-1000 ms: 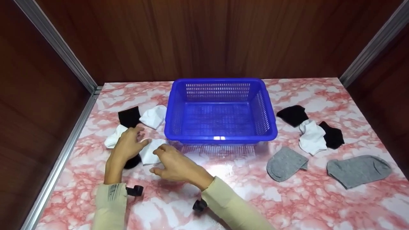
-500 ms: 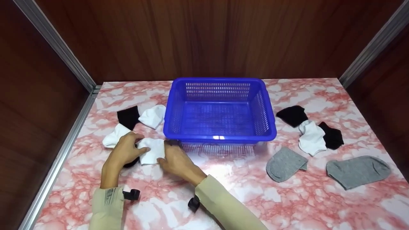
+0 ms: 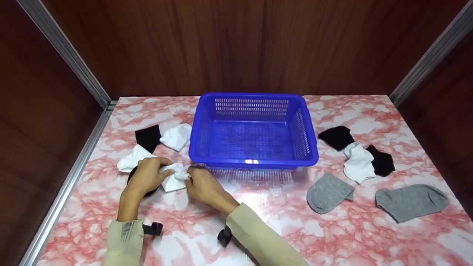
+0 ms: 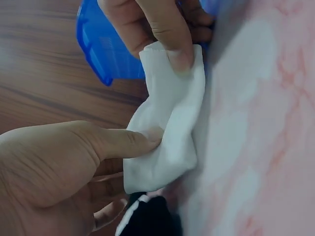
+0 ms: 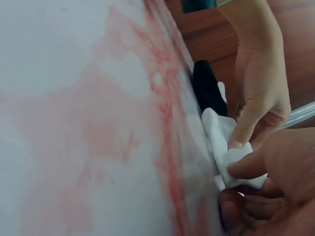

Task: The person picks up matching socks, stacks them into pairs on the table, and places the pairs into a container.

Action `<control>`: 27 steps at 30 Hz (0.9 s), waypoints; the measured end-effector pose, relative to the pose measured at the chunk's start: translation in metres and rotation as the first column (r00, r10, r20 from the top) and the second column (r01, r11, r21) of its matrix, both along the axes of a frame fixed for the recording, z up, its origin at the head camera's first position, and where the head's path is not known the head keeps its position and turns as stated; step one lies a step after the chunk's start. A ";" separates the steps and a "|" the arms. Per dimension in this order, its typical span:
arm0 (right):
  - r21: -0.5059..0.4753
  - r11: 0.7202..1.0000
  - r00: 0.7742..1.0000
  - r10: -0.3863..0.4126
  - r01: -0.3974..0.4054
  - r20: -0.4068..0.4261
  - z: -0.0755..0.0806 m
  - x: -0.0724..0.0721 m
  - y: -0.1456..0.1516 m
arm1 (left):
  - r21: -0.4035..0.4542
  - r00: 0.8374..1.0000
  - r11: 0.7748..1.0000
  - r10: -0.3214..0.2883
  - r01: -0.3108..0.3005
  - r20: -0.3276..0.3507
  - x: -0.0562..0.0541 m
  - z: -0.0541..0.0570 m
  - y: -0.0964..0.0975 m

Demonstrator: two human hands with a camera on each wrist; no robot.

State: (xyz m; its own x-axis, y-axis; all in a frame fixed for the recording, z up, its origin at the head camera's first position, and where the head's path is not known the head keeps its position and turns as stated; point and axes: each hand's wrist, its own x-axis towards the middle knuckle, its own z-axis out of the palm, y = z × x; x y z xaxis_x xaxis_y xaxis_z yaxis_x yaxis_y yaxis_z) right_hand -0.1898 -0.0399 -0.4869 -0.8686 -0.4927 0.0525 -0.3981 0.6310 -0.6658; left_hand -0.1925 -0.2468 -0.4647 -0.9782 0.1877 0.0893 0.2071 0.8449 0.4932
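Note:
A folded white sock point(image 3: 173, 183) lies between my two hands on the left side of the table. My left hand point(image 3: 145, 175) pinches one end, its thumb pressed on the fabric in the left wrist view. The other end is pinched between thumb and fingers of my right hand point(image 3: 205, 186). In the left wrist view, the white sock point(image 4: 170, 113) looks bunched and creased along its middle. A black sock point(image 3: 152, 191) is partly hidden under my left hand. Just beyond that hand are another white sock point(image 3: 133, 158) and a black sock point(image 3: 147, 137).
A blue plastic basket point(image 3: 255, 162) stands at the middle back. Beside its left wall lies a white sock point(image 3: 176, 136). To the right are two black socks, a white sock point(image 3: 358, 162) and two grey socks point(image 3: 329, 193). Dark wood panels point(image 3: 236, 48) enclose the table.
My right hand has come onto the right end of the white sock and grips it. The sock has gone from flat to bunched. My left hand now pinches its other end.

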 end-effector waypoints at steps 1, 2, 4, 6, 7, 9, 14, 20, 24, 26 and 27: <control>-0.022 1.000 1.000 0.008 -0.008 0.007 0.000 0.000 0.002 | 0.010 1.000 1.000 -0.007 0.008 0.000 0.000 0.002 0.002; -0.035 0.999 1.000 0.017 -0.017 0.005 0.001 0.001 0.004 | 0.018 1.000 1.000 -0.014 0.014 0.003 0.001 0.004 0.003; -0.045 0.998 0.999 0.035 -0.036 -0.017 0.003 0.003 0.009 | 0.033 1.000 0.999 -0.024 0.024 0.016 0.002 0.008 0.006; -0.045 0.997 0.998 0.055 -0.057 -0.045 0.004 0.007 0.014 | 0.044 0.999 0.998 -0.042 0.041 0.034 0.003 0.012 0.010; -0.042 0.997 0.997 0.060 -0.063 -0.057 0.005 0.009 0.016 | 0.052 0.997 0.997 -0.053 0.051 0.048 0.004 0.013 0.012; -0.030 0.997 0.994 0.072 -0.075 -0.080 0.006 0.013 0.023 | 0.063 0.994 0.995 -0.085 0.080 0.068 0.007 0.016 0.016; -0.022 0.994 0.994 0.102 -0.103 -0.051 0.012 0.024 0.046 | 0.110 0.977 0.977 -0.192 0.182 0.093 0.014 0.022 0.028; 0.019 0.987 0.987 0.161 -0.161 -0.003 0.021 0.031 0.087 | 0.160 0.951 0.956 -0.269 0.245 0.152 0.021 0.025 0.054; 0.080 0.976 0.978 0.204 -0.200 -0.038 0.024 0.035 0.117 | 0.175 0.923 0.938 -0.332 0.300 0.193 0.026 0.021 0.075; 0.117 0.973 0.975 0.211 -0.201 -0.076 0.024 0.038 0.132 | 0.182 0.909 0.926 -0.364 0.330 0.203 0.029 0.020 0.084; 0.130 0.972 0.972 0.209 -0.195 -0.104 0.024 0.040 0.139 | 0.186 0.902 0.920 -0.381 0.346 0.204 0.031 0.020 0.088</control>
